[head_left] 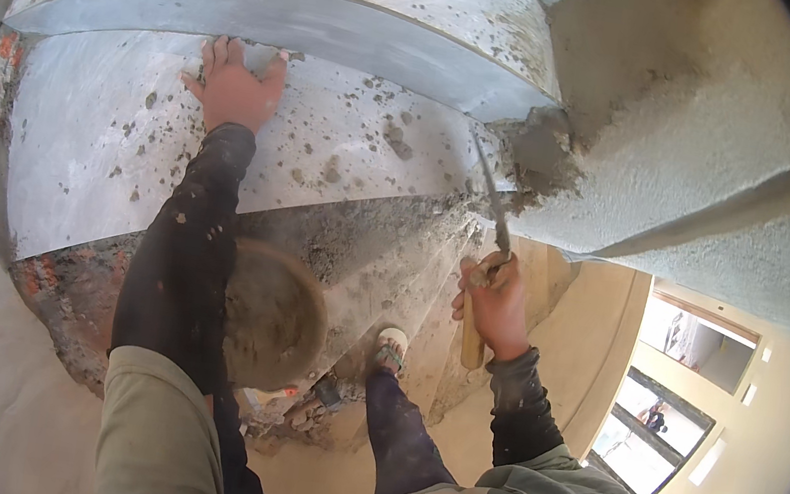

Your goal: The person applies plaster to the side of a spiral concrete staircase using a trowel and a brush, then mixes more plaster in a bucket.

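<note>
- The left hand (240,94) is laid on the pale stone tread slab (330,137), its fingers spread and grasping nothing, with the fingertips at the foot of the grey-blue riser slab (295,26). How much weight is put on it cannot be told.
- A trowel (497,206) is grasped by the right hand (498,307), the fingers closed around it and the wooden handle pointing downward.
- The trowel's blade is seen nearly edge-on, its tip near the right end of the tread slab. Whether the stone is touched cannot be told.
- Dark, damp-looking mortar (545,152) is heaped where the slabs meet the rough plastered wall (707,180), just beside the blade. Crumbs of it are scattered over both treads.
- The step in hand is judged to be the filling or dressing of that end joint, while the slab is steadied by the left hand.
- For the next move, the mortar would seem to need pressing into the corner and trimming flush, with the riser slab left undisturbed.
- A round tub (323,323) is partly covered by the left sleeve (188,248); its contents are too hazy to be identified.
</note>
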Tool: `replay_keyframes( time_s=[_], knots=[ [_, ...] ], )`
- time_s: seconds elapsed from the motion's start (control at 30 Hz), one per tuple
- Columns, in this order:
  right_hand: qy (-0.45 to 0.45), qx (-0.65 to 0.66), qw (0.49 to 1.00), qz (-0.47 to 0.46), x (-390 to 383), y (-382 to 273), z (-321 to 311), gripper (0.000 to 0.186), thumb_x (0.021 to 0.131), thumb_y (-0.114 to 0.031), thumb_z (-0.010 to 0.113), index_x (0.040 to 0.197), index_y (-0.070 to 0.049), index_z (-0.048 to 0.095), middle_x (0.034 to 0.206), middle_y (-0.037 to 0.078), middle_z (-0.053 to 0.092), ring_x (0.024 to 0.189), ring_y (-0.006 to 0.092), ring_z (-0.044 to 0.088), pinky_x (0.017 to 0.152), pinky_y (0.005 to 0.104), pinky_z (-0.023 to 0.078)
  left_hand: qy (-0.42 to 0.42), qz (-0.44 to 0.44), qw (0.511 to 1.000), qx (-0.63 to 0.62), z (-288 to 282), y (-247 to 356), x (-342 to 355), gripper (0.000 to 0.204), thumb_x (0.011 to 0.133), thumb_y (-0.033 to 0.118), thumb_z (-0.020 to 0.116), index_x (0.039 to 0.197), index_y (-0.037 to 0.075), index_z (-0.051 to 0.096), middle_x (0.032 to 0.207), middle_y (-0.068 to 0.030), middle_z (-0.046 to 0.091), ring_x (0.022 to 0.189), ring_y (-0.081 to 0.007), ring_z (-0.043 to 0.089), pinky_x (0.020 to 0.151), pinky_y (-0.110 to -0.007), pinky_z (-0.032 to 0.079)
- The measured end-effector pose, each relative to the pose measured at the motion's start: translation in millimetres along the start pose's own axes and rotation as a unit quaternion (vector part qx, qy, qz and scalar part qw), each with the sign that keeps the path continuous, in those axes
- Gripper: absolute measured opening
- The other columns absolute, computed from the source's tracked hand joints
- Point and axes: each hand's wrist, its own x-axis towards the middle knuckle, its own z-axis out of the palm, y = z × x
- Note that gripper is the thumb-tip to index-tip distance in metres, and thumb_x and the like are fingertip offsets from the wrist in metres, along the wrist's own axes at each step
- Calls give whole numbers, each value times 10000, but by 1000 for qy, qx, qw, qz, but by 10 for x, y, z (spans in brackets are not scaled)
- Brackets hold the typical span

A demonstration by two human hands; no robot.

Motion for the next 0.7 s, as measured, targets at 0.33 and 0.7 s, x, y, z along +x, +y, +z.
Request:
replay_keyframes(
  time_s=[0.33, 0.7],
  knots=[
    [57, 90, 994, 1, -299, -540, -394, 376, 916, -187, 692, 1058, 39, 426, 797, 118, 585, 525, 151, 579, 409, 302, 495, -83, 97, 978, -166, -1594, -144, -1240, 226, 893, 293, 683, 1036, 122, 725, 1493, -197, 472, 1465, -447, 269, 1146, -695, -16],
    [40, 135, 990, -26, -731, -775, -473, 384, 871, -134, 720, 1042, 54, 432, 787, 133, 586, 507, 177, 581, 388, 318, 464, -329, -94, 918, -202, -3612, 331, -2819, 422, 848, 317, 733, 1198, 95, 654, 1427, -209, 521, 1396, -411, 405, 1125, -679, 165]
  ],
)
